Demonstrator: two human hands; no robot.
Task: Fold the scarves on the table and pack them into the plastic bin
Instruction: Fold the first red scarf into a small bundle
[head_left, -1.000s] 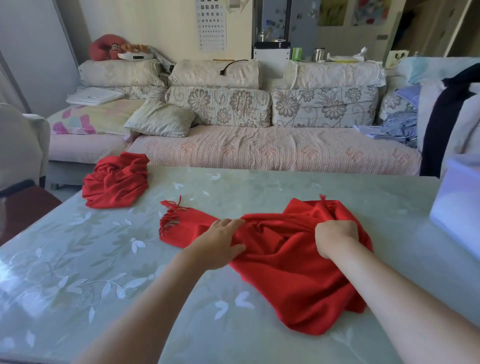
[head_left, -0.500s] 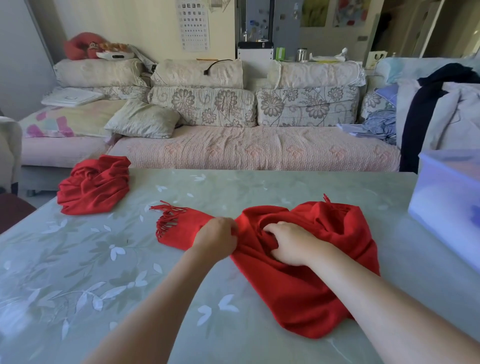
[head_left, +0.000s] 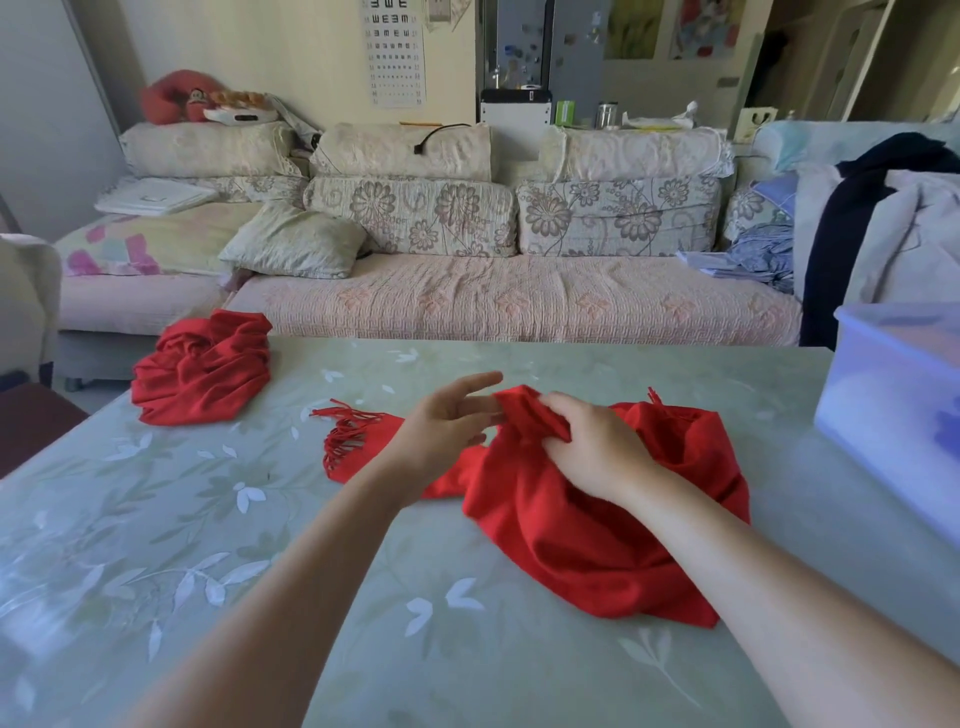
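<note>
The near scarf (head_left: 597, 530) is lying rumpled mid-table (head_left: 260, 571), the right hand (head_left: 587, 447) gripping a bunch of it and the left hand (head_left: 447, 426) hovering open-fingered beside. The second scarf (head_left: 202, 369) is sitting crumpled at the far-left corner. Folding is barely beginning, I judge, and packing the plastic bin (head_left: 893, 415) at the right edge is waiting.

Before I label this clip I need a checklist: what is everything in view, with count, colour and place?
near scarf: one, red, bunched mid-table under the hands
far scarf: one, red, crumpled at the table's far left
plastic bin: one, translucent bluish white, table's right edge
table: one, pale green with white leaves, foreground
sofa: one, beige floral, behind the table
cushion: one, beige, on the sofa
eye chart: one, white, wall above the sofa
clothes pile: one, grey and navy, far right
right hand: one, grips a raised fold of the near scarf
left hand: one, fingers straight, beside that fold
</note>
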